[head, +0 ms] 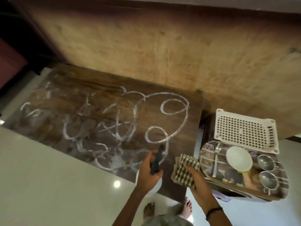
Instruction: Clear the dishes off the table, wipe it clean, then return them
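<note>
One dark brown wooden table (171,101) stands against a tan wall, its top covered in looping white foam trails that reach from its left edge to its right edge. The left hand (149,172) curls its fingers around the dark trigger head of one spray bottle (157,160), held over the table's near edge close to the near right corner; the bottle's white body is mostly hidden below the hand and wrist, so its shape is hard to make out. The right hand (194,174) grips one folded brown-and-cream checked cloth (185,170) with curled fingers, just above the near right corner. To the right of the table, on a separate low stand, lies one patterned rectangular tray (206,154) carrying the cleared dishes: one white round bowl (238,158) near its middle, two small steel bowls (268,171) along its right edge (one behind the other), and one steel spoon (216,159) lying lengthwise near its left edge. A small yellow-green piece by the white bowl's near rim is too blurred to identify. One cream perforated plastic basket tray (244,129) sits behind the patterned tray, touching its far edge. Two bare feet show at the bottom, partly cut off. No writing or label can be read anywhere.
</note>
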Demonstrator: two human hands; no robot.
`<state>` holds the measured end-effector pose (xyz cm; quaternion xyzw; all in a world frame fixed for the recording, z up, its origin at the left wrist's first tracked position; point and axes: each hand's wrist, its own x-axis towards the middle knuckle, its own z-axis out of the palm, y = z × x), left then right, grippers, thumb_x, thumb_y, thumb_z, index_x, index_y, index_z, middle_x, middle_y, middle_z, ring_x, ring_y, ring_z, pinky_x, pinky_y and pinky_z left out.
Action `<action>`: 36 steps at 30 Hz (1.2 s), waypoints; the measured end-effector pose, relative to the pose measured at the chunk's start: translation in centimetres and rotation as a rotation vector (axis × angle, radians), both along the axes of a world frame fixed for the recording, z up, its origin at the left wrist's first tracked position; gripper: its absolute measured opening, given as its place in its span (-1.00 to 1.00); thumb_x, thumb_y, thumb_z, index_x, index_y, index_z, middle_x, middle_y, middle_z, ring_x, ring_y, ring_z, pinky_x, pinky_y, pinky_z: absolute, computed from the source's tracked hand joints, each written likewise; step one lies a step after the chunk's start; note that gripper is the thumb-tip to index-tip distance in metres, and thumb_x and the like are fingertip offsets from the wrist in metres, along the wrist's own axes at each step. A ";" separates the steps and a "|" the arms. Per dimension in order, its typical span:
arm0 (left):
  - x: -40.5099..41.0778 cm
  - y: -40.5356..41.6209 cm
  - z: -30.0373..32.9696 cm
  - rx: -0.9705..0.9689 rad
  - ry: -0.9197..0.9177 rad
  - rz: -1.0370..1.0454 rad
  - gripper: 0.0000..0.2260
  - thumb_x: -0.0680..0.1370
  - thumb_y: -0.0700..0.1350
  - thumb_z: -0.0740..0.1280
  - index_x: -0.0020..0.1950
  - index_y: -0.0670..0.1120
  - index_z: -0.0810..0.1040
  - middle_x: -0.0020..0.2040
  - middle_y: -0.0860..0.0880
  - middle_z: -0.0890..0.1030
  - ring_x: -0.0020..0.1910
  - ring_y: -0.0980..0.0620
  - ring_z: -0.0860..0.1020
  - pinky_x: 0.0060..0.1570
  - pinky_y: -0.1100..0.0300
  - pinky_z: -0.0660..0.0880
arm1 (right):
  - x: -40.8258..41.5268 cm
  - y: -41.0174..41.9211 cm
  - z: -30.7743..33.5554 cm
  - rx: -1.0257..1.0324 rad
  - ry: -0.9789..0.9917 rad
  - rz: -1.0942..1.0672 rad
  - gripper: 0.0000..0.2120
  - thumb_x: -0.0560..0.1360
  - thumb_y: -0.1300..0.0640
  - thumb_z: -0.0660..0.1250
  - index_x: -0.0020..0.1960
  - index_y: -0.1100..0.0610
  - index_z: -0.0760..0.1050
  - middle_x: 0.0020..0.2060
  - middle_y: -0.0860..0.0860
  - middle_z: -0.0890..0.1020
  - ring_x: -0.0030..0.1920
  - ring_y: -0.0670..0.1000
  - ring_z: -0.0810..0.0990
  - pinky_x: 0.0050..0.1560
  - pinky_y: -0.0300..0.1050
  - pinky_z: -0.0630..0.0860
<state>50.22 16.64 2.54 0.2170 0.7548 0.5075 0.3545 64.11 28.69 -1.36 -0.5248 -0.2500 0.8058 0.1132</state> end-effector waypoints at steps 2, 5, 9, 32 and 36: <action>0.5 -3.1 -0.7 -0.036 -0.057 0.008 -0.55 0.38 -0.35 0.31 0.14 0.10 0.47 -0.18 0.02 0.55 -0.21 0.10 0.54 -0.24 0.47 0.39 | 0.2 -2.9 -0.8 -0.121 0.000 -0.017 -0.64 0.43 0.24 0.38 0.22 0.22 0.54 0.09 0.18 0.66 0.13 0.18 0.62 0.23 0.15 0.49; 1.4 -7.3 -2.7 -0.040 -0.075 -0.023 -0.59 0.32 -0.23 0.28 0.11 0.11 0.52 -0.17 0.13 0.57 -0.29 0.21 0.50 -0.26 0.47 0.33 | 0.4 -7.0 -1.7 -0.090 -0.085 0.037 -0.66 0.49 0.24 0.34 0.26 0.25 0.50 0.05 0.15 0.66 0.07 0.12 0.62 0.01 0.02 0.52; 2.8 -11.6 -6.0 -0.122 -0.068 -0.065 -0.62 0.31 -0.14 0.28 0.13 -0.05 0.50 -0.28 0.18 0.53 -0.41 0.08 0.35 -0.31 0.23 0.30 | 1.0 -10.8 -2.8 -0.070 -0.126 -0.012 -0.64 0.50 0.22 0.35 0.30 0.17 0.49 0.15 0.07 0.63 0.13 0.03 0.60 -0.06 -0.11 0.51; 12.4 -8.1 -17.5 -0.384 0.096 -0.098 -0.77 0.42 -0.16 0.40 -0.37 -0.05 0.38 -0.53 0.08 0.36 -0.50 0.07 0.30 -0.37 0.24 0.29 | 12.3 -10.9 -7.3 0.222 -0.248 -0.196 -0.68 0.57 0.29 0.20 0.30 0.10 0.42 0.14 0.07 0.59 0.11 0.07 0.58 0.06 -0.12 0.54; 12.7 -8.2 -18.2 -0.380 -0.002 -0.114 -0.77 0.42 -0.17 0.39 -0.38 -0.11 0.41 -0.52 0.04 0.34 -0.47 0.05 0.26 -0.31 0.17 0.33 | 12.8 -10.6 -7.1 0.233 -0.250 -0.168 -0.71 0.58 0.27 0.20 0.26 0.03 0.41 0.09 0.00 0.60 0.07 0.00 0.59 -0.03 -0.20 0.52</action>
